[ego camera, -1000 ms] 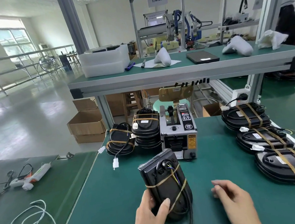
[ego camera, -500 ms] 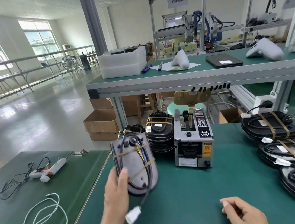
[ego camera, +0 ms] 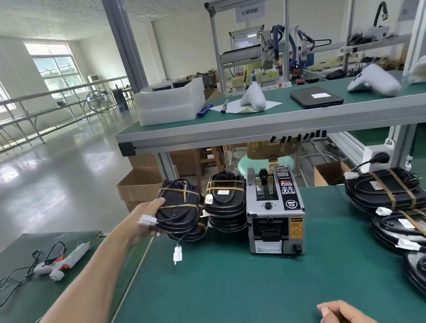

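Black unit [ego camera: 179, 210] | left hand [ego camera: 145, 226] grips it | dispenser [ego camera: 274, 212] button reads SEMI

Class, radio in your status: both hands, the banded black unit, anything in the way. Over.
Left hand grips banded black unit over the left stack. Right hand idle up front, holding nothing. Second stack close beside; white connector dangles below.

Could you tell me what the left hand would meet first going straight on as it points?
Probably the neighbouring stack of black units, just right of the taped unit that the left hand grips; the tape dispenser stands beyond. Depth is unclear.
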`<state>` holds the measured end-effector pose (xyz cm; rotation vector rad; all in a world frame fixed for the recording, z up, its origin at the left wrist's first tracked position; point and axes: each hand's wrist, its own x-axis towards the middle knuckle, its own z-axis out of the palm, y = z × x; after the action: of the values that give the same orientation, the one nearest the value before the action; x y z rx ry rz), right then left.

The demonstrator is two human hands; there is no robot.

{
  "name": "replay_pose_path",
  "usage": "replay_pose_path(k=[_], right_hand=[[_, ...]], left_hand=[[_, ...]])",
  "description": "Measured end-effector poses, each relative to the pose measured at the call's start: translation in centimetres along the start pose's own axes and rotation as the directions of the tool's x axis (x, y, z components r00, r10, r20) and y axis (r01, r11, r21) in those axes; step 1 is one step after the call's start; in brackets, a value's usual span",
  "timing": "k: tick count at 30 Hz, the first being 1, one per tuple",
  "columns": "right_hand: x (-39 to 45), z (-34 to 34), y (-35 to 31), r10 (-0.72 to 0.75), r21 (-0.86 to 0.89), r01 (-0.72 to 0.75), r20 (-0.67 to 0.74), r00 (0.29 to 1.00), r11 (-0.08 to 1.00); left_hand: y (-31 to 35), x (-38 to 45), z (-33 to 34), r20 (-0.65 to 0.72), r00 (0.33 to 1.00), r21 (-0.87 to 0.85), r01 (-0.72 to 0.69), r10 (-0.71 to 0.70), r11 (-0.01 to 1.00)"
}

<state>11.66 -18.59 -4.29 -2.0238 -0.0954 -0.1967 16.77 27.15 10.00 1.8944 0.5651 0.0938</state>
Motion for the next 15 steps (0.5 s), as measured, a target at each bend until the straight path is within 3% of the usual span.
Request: replay_pose_path(k=[8,15], right_hand=[[0.1,0.1,0.8,-0.014,-0.036,0.016,0.037,0.999,0.999],[0.2,-0.2,0.5,-0.03,-0.057,0.032,0.031,0.999,0.998]], left_hand=[[1.5,2.6,2.4,-0.067,0.998,0.037,0.011,-0.009,0.999],[2.2,3.8,2.9,-0.174,0.985,0.204,0.033,0.003,0.978]])
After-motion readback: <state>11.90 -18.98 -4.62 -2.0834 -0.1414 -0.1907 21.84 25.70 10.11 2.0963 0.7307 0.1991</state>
